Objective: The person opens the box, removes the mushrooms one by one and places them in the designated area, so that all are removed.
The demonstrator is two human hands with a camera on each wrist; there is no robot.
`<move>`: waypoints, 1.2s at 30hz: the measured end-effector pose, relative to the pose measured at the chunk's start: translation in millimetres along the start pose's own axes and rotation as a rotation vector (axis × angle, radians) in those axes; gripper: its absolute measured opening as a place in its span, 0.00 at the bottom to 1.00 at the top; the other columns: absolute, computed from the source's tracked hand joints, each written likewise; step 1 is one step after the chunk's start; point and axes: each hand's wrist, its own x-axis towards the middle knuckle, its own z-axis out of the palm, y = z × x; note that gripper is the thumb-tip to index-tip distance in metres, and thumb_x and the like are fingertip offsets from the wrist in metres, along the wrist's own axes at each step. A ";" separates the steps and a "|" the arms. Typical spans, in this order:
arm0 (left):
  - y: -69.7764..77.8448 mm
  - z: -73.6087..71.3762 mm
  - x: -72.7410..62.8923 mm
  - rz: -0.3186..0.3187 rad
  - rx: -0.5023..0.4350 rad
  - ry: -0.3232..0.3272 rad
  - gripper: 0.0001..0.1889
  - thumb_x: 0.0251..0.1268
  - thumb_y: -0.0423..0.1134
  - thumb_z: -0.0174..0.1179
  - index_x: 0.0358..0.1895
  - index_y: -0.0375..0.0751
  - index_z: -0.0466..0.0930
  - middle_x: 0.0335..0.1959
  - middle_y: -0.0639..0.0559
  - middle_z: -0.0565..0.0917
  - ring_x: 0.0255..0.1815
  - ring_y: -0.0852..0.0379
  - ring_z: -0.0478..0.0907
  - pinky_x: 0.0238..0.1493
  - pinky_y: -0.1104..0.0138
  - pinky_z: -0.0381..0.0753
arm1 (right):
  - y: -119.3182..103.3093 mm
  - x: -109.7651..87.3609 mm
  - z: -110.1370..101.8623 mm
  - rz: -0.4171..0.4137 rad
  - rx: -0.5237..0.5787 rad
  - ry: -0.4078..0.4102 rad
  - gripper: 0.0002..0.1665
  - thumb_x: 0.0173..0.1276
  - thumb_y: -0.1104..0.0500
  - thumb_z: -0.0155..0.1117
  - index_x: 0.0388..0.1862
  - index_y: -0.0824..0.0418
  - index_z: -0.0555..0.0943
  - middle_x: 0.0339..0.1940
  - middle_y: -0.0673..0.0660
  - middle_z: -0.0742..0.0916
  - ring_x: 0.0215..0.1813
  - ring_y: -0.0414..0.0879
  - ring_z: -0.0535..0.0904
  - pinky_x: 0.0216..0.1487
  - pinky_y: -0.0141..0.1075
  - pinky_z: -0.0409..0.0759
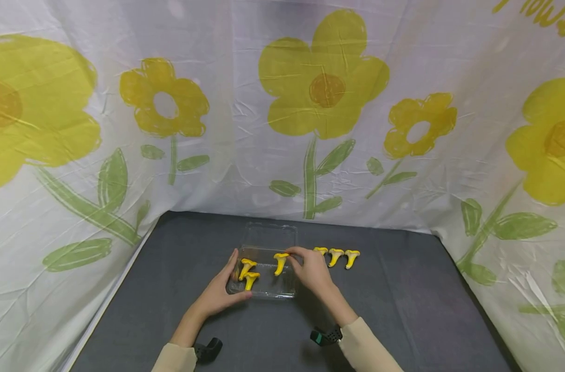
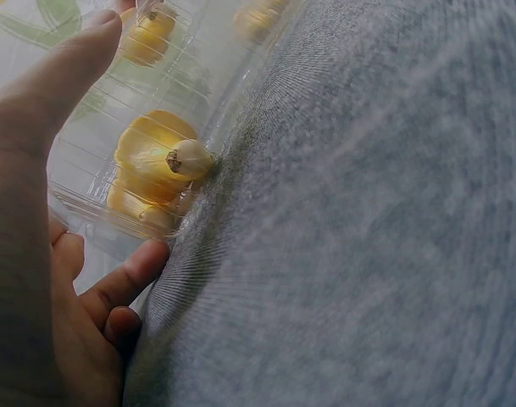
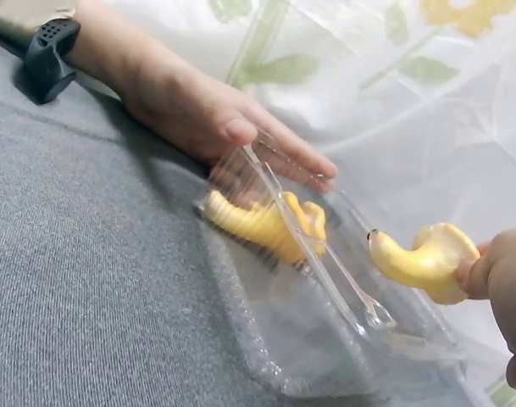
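Observation:
A clear plastic container [image 1: 274,287] lies on the grey cloth with its lid [image 1: 270,235] folded back. My left hand [image 1: 219,290] holds its left side, the thumb at the front rim and the fingers along the end wall. Inside, at the left, are two yellow chanterelle mushrooms, one farther back [image 1: 246,267] and one nearer [image 1: 251,280]. My right hand [image 1: 313,269] pinches another chanterelle mushroom [image 3: 423,261] by its cap over the container's right half, its stem hanging free. In the left wrist view, mushrooms [image 2: 156,153] show through the clear wall.
Three more chanterelles lie in a row right of the container: one [image 1: 320,250] partly behind my right hand, a middle one [image 1: 335,256] and a last one [image 1: 351,258]. A flower-printed white curtain [image 1: 236,170] hangs behind the grey-covered table [image 1: 403,310].

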 end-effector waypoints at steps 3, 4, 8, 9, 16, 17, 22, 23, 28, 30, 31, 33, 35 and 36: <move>-0.4 -0.7 0.2 -0.004 0.001 -0.003 0.65 0.61 0.61 0.76 0.89 0.53 0.36 0.90 0.49 0.41 0.86 0.34 0.50 0.77 0.32 0.58 | 2.2 -2.7 -3.5 0.011 0.005 0.006 0.11 0.72 0.62 0.75 0.51 0.56 0.92 0.47 0.55 0.94 0.12 0.32 0.52 0.21 0.30 0.63; -0.5 -0.8 0.2 -0.004 0.000 -0.004 0.65 0.61 0.61 0.76 0.89 0.53 0.36 0.90 0.48 0.41 0.86 0.34 0.50 0.77 0.32 0.58 | 3.1 -3.9 -4.4 0.017 0.008 0.005 0.11 0.72 0.62 0.75 0.51 0.56 0.92 0.47 0.55 0.94 0.12 0.32 0.53 0.21 0.30 0.63; -1.1 -0.9 -0.3 0.002 0.002 -0.004 0.65 0.61 0.60 0.76 0.89 0.52 0.36 0.90 0.48 0.41 0.86 0.34 0.49 0.77 0.32 0.57 | 6.6 -8.3 -8.5 0.039 0.028 0.025 0.11 0.71 0.63 0.75 0.50 0.57 0.92 0.46 0.56 0.94 0.12 0.31 0.52 0.19 0.29 0.62; -1.2 -0.9 -0.4 0.003 0.001 -0.004 0.65 0.61 0.60 0.76 0.89 0.52 0.36 0.90 0.48 0.41 0.86 0.34 0.48 0.77 0.31 0.57 | 7.6 -9.1 -9.5 0.042 0.031 0.034 0.11 0.71 0.64 0.75 0.50 0.57 0.92 0.46 0.56 0.94 0.12 0.30 0.52 0.18 0.29 0.61; -2.1 -0.6 -0.2 0.009 -0.009 -0.003 0.65 0.61 0.59 0.76 0.89 0.52 0.36 0.90 0.48 0.41 0.86 0.34 0.49 0.77 0.31 0.57 | 13.8 -13.3 -18.1 0.029 0.035 0.096 0.11 0.70 0.65 0.76 0.49 0.58 0.92 0.43 0.56 0.94 0.11 0.27 0.52 0.15 0.28 0.60; -2.3 -0.5 -0.2 0.007 -0.007 -0.002 0.65 0.61 0.60 0.76 0.89 0.52 0.36 0.90 0.48 0.41 0.86 0.34 0.50 0.77 0.31 0.57 | 14.6 -14.0 -19.5 0.026 0.032 0.105 0.11 0.69 0.65 0.76 0.49 0.58 0.93 0.42 0.56 0.94 0.11 0.28 0.53 0.15 0.28 0.60; -2.4 -0.1 -0.7 -0.002 0.003 -0.010 0.65 0.61 0.61 0.76 0.89 0.53 0.35 0.90 0.49 0.41 0.86 0.34 0.50 0.77 0.32 0.57 | 20.8 -18.7 -24.7 0.048 0.025 0.128 0.10 0.68 0.66 0.77 0.48 0.59 0.93 0.39 0.54 0.94 0.12 0.29 0.55 0.16 0.28 0.62; -2.1 -0.2 -1.0 -0.004 0.004 -0.011 0.65 0.61 0.61 0.76 0.89 0.54 0.35 0.90 0.49 0.41 0.86 0.34 0.49 0.77 0.32 0.57 | 22.0 -19.6 -25.8 0.056 0.023 0.129 0.10 0.69 0.66 0.76 0.48 0.59 0.93 0.39 0.54 0.94 0.12 0.30 0.56 0.16 0.28 0.62; -0.6 -0.8 -2.3 -0.006 -0.004 -0.007 0.65 0.61 0.60 0.76 0.89 0.55 0.35 0.90 0.48 0.41 0.86 0.34 0.49 0.77 0.31 0.57 | 28.7 -23.3 -31.8 0.096 0.025 0.147 0.10 0.69 0.65 0.76 0.48 0.59 0.93 0.39 0.56 0.94 0.11 0.29 0.55 0.15 0.29 0.60; 0.0 -1.0 -2.3 -0.006 -0.004 -0.006 0.65 0.61 0.60 0.76 0.89 0.54 0.35 0.90 0.48 0.41 0.86 0.34 0.49 0.76 0.31 0.57 | 32.8 -24.5 -33.8 0.111 0.029 0.158 0.10 0.69 0.65 0.77 0.48 0.60 0.93 0.40 0.56 0.94 0.11 0.28 0.54 0.15 0.29 0.60; 0.2 -1.1 -2.2 -0.003 -0.003 -0.005 0.65 0.61 0.60 0.76 0.89 0.54 0.35 0.90 0.48 0.41 0.86 0.34 0.49 0.76 0.31 0.58 | 35.3 -25.1 -34.6 0.118 0.031 0.163 0.10 0.68 0.65 0.77 0.48 0.60 0.93 0.40 0.56 0.94 0.11 0.28 0.54 0.15 0.29 0.60; 0.5 -1.2 -1.9 -0.004 -0.002 -0.005 0.65 0.61 0.60 0.76 0.89 0.53 0.35 0.90 0.48 0.41 0.86 0.34 0.49 0.76 0.31 0.58 | 40.6 -26.3 -36.2 0.124 0.030 0.175 0.10 0.68 0.66 0.77 0.48 0.60 0.93 0.41 0.56 0.94 0.12 0.28 0.55 0.16 0.29 0.62; 0.7 -1.4 -1.5 -0.006 -0.002 -0.005 0.65 0.61 0.60 0.76 0.89 0.54 0.35 0.90 0.48 0.41 0.86 0.34 0.49 0.77 0.31 0.57 | 46.0 -27.6 -37.3 0.130 0.023 0.192 0.10 0.68 0.66 0.77 0.47 0.60 0.93 0.41 0.56 0.94 0.13 0.28 0.58 0.17 0.30 0.64; 0.6 -1.4 -1.3 -0.008 -0.001 -0.005 0.65 0.61 0.60 0.76 0.89 0.54 0.35 0.90 0.48 0.41 0.86 0.34 0.49 0.77 0.31 0.57 | 48.2 -28.4 -37.7 0.134 0.016 0.198 0.10 0.68 0.66 0.77 0.47 0.60 0.93 0.41 0.56 0.94 0.14 0.29 0.59 0.17 0.30 0.64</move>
